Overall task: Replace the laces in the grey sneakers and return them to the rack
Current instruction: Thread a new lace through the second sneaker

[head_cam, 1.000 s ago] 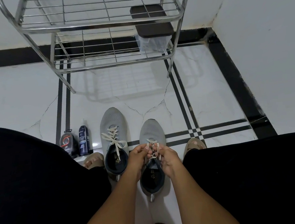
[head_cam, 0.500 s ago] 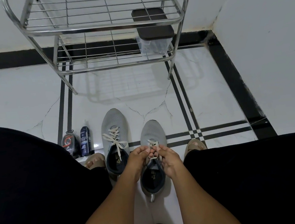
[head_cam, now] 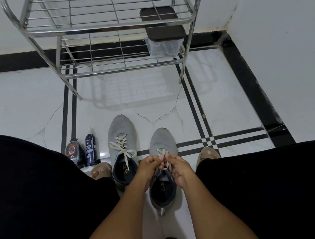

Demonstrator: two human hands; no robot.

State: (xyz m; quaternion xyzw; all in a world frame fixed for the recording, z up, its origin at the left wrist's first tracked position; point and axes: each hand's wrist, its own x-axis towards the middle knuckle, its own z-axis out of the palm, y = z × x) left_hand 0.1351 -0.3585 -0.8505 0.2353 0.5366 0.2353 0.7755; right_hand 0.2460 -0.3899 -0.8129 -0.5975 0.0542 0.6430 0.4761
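Both hands — left hand [head_cam: 149, 166], right hand [head_cam: 178, 168] — pinch the lace [head_cam: 161, 153] over the right sneaker [head_cam: 161, 140].

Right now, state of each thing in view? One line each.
Left sneaker: on floor, laced, lace ends loose.
Right sneaker: on floor, lacing in progress.
Lace: held by both hands over the right sneaker.
Left hand: fingers curled, pinching lace.
Right hand: fingers curled, pinching lace.
Rack: upright, no sneakers on it.
Container: on lower shelf, lid on.
Spray can: upright on floor.
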